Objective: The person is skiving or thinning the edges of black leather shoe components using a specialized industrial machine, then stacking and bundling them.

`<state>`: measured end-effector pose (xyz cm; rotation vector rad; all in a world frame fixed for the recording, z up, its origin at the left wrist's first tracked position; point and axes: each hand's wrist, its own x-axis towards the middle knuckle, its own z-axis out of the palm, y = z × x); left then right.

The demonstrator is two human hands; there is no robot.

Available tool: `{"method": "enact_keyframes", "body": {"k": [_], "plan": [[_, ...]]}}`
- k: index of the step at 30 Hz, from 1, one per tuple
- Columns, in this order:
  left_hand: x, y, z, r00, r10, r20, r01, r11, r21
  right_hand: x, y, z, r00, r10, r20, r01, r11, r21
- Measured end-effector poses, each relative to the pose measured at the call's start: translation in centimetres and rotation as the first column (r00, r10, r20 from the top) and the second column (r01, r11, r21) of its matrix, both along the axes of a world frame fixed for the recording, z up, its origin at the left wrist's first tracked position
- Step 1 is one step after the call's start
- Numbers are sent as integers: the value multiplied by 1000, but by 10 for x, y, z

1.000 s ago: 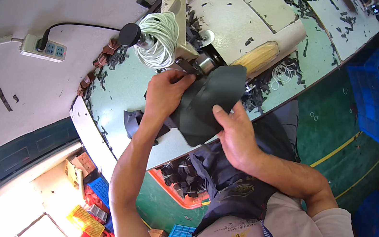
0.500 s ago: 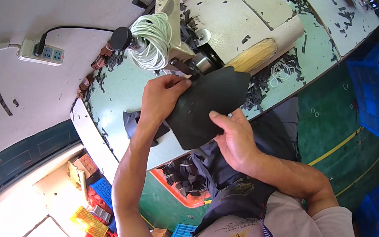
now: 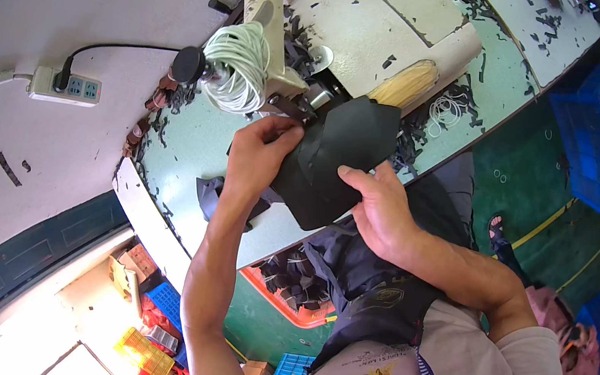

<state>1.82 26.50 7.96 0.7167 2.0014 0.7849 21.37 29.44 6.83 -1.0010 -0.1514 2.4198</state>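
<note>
A black, flexible, leather-like sheet (image 3: 330,165) lies at the working end of a cream-coloured bench machine (image 3: 406,30). Closed on the sheet's upper left edge is my left hand (image 3: 260,153), its thumb and fingertips right beside the machine's dark metal foot (image 3: 286,106). My right hand (image 3: 386,213) grips the lower right edge, thumb on top and fingers underneath. The sheet hides part of the machine's metal roller (image 3: 319,97). Beside my left forearm, another dark piece (image 3: 208,196) rests on the pale green tabletop (image 3: 191,143).
White cord (image 3: 234,67) hangs coiled on the machine. Black scraps (image 3: 479,2) litter the table. A power strip (image 3: 65,85) is on the wall at left. An orange-red crate (image 3: 297,314) of dark pieces sits below. Right are a blue crate (image 3: 597,145) and another person (image 3: 554,319).
The black sheet has shifted slightly up and to the right, with my right hand following it. A fold or overlap now shows across it. Another person has come into view at the right.
</note>
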Motion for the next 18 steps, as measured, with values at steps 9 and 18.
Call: {"method": "enact_keyframes", "body": {"k": [9,18], "plan": [[4,2,7,997,-35,-74,24,988,-149,4,-1,-1,998,28,-57,-29,999,-18],[-1,-14,3,998,3,62,3,995,-98,8,0,-7,991,72,-112,-79,996,-52]]}}
